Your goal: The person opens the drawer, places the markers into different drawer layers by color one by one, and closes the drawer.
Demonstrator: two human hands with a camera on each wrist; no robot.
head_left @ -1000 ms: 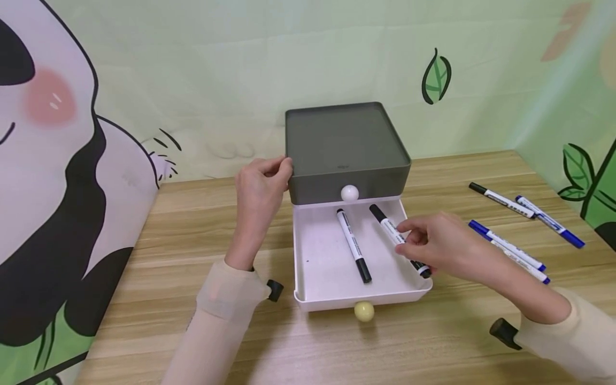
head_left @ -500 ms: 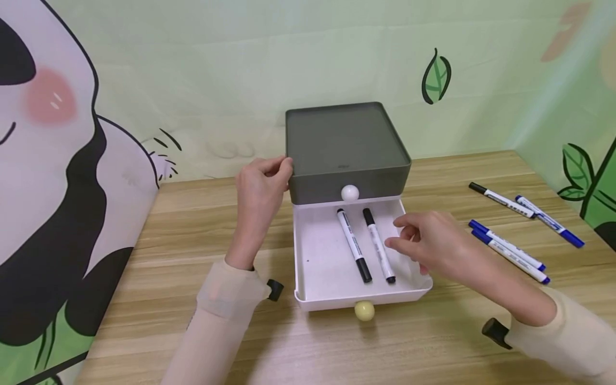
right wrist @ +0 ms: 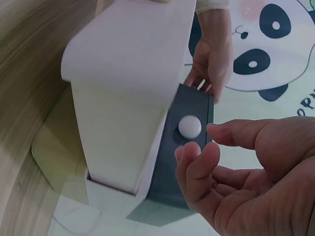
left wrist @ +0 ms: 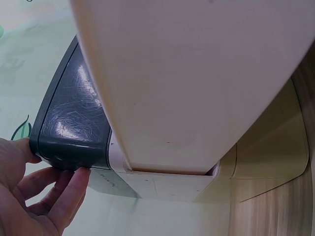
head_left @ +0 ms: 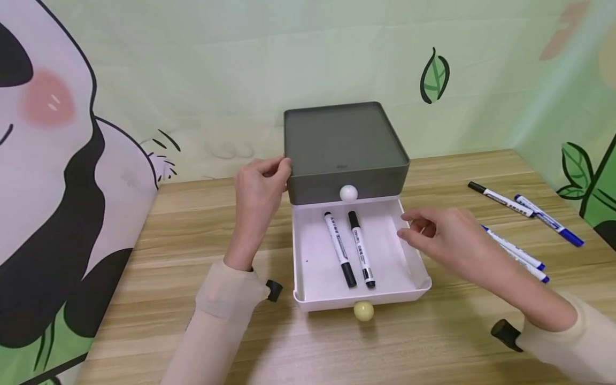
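Observation:
A desktop drawer box with a dark grey top tier (head_left: 344, 139) stands on the table, its white drawer (head_left: 308, 278) pulled out toward me. Two black-capped markers (head_left: 339, 248) lie side by side inside that drawer. With thumb and fingers, my left hand (head_left: 260, 187) pinches the left front corner of the grey tier; the left wrist view shows the fingers (left wrist: 74, 191) against its side. My right hand (head_left: 447, 235) hovers by the drawer's right wall, fingers loosely bent, nothing between them. In the right wrist view the white knob (right wrist: 190, 127) appears behind the right fingertips.
On the table to the right lie a black-capped marker (head_left: 502, 200), a blue-capped marker (head_left: 551, 220) touching it, and two more blue markers (head_left: 520, 251) partly behind my right hand. A yellow knob (head_left: 363, 311) juts from the drawer front. A printed cloth (head_left: 216, 80) hangs behind.
My right hand has let go of the right-hand marker and drawn back to the right. Both markers in the drawer now lie farther left. My left hand stays on the grey tier.

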